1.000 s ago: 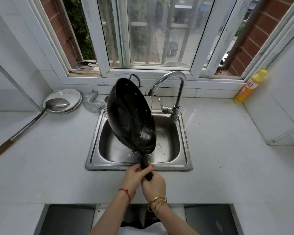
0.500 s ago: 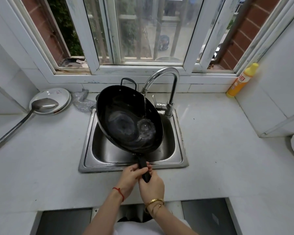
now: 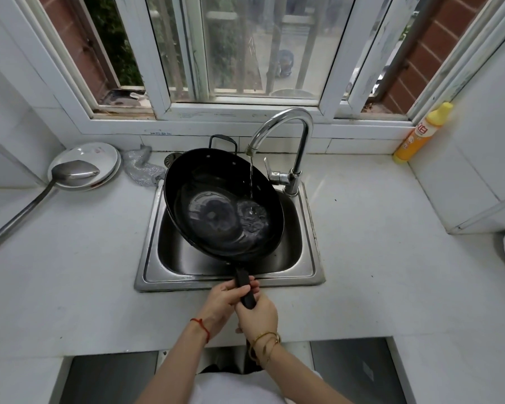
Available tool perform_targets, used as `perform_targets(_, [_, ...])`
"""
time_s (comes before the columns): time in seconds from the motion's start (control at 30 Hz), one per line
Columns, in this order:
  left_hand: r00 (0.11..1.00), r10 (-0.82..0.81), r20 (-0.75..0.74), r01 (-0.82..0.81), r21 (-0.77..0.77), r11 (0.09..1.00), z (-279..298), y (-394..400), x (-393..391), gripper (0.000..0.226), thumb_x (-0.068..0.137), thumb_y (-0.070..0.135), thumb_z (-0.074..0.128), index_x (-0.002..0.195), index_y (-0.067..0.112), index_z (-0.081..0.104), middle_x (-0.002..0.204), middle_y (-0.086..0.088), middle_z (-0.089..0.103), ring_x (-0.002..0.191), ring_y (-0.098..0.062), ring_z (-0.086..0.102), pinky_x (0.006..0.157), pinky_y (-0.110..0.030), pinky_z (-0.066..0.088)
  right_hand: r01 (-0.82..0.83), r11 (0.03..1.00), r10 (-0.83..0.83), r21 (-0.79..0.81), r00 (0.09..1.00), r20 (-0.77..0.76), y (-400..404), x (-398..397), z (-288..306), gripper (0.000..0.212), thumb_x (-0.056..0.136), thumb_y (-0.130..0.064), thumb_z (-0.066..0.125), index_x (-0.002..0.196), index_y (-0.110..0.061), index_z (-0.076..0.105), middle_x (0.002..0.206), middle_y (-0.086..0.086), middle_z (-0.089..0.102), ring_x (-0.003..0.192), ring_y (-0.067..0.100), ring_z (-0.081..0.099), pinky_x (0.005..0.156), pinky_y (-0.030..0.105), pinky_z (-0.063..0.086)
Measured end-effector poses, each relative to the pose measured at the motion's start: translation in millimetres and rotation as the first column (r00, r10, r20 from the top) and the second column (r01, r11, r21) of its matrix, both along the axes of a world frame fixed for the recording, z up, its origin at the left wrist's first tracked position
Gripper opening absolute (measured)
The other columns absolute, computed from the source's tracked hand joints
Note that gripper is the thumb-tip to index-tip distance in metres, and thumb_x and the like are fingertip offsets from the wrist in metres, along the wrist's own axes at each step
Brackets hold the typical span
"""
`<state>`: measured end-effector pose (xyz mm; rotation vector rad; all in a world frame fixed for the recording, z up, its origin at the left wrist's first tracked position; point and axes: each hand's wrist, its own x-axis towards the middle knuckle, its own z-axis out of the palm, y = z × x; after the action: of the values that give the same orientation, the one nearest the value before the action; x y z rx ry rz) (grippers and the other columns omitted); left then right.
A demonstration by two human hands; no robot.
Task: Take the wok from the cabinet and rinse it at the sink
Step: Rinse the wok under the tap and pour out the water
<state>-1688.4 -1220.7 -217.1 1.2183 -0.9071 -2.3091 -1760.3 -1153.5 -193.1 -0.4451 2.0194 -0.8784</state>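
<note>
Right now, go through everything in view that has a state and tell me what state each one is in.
Tap: running, thin stream falling into the wok.
Wok: held over the sink, tilted, water pooling inside.
Sink: basin mostly hidden by the wok.
Left hand: grip closed round the wok handle.
Right hand: grip closed round the handle end.
Ladle: bowl resting on the plates.
Plates: stacked on the counter.
Yellow bottle: upright, capped.

Black wok (image 3: 216, 199), steel-grey sink (image 3: 309, 275), white counter (image 3: 391, 272), yellow bottle (image 3: 417, 135) with an orange label, red wrist string (image 3: 202, 326).
</note>
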Motion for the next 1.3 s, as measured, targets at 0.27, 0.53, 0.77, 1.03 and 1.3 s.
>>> perform_targets(0.27, [0.999,0.008,-0.031,-0.005,0.099,0.995,-3,-8,12,0.028,0.090,0.003,0.052,0.116,0.000,0.063,0.116,-0.016,0.070,0.110,-0.025,0.064,0.094,-0.034,0.049,-0.072,0.997,0.071,-0.015,0.875,0.479,-16,-3,1,0.019,0.088,-0.010,0.052,0.069,-0.008,0.053,0.043,0.002,0.045,0.036,0.014,0.044,0.039,0.023,0.042])
perform_targets(0.53, [0.994,0.081,0.077,-0.089,0.111,0.990,-3,-11,7,0.019,0.088,-0.002,0.058,0.105,-0.005,0.066,0.097,-0.016,0.072,0.091,-0.024,0.067,0.085,-0.031,0.053,-0.088,0.996,0.088,-0.016,0.929,0.360,-13,3,-4,0.022,0.090,-0.010,0.053,0.069,-0.006,0.051,0.043,0.005,0.044,0.031,0.015,0.042,0.036,0.021,0.038])
perform_targets(0.77, [0.983,0.139,0.118,-0.144,0.039,0.989,5,-2,5,0.016,0.089,-0.001,0.057,0.102,-0.002,0.068,0.090,-0.012,0.069,0.084,-0.021,0.064,0.077,-0.028,0.053,-0.077,0.996,0.084,-0.038,0.966,0.244,-13,11,0,0.018,0.087,-0.010,0.053,0.069,-0.005,0.055,0.046,0.008,0.048,0.031,0.016,0.045,0.037,0.024,0.040])
perform_targets(1.03, [0.994,0.101,0.051,-0.104,0.061,0.993,14,11,6,0.023,0.091,-0.002,0.054,0.112,-0.005,0.063,0.090,-0.010,0.067,0.089,-0.020,0.063,0.083,-0.026,0.053,-0.110,0.992,0.115,-0.061,0.988,0.098,1,11,2,0.013,0.086,-0.014,0.055,0.073,-0.013,0.057,0.051,0.008,0.056,0.034,0.018,0.053,0.038,0.029,0.049])
perform_targets(1.3, [0.967,0.170,0.190,-0.148,-0.126,0.981,20,22,0,0.021,0.088,-0.005,0.059,0.108,-0.001,0.065,0.092,-0.011,0.070,0.084,-0.018,0.067,0.068,-0.017,0.056,-0.167,0.975,0.191,-0.149,0.967,0.167,12,2,0,0.013,0.088,-0.011,0.056,0.075,-0.008,0.058,0.042,0.001,0.049,0.029,0.015,0.045,0.033,0.023,0.040])
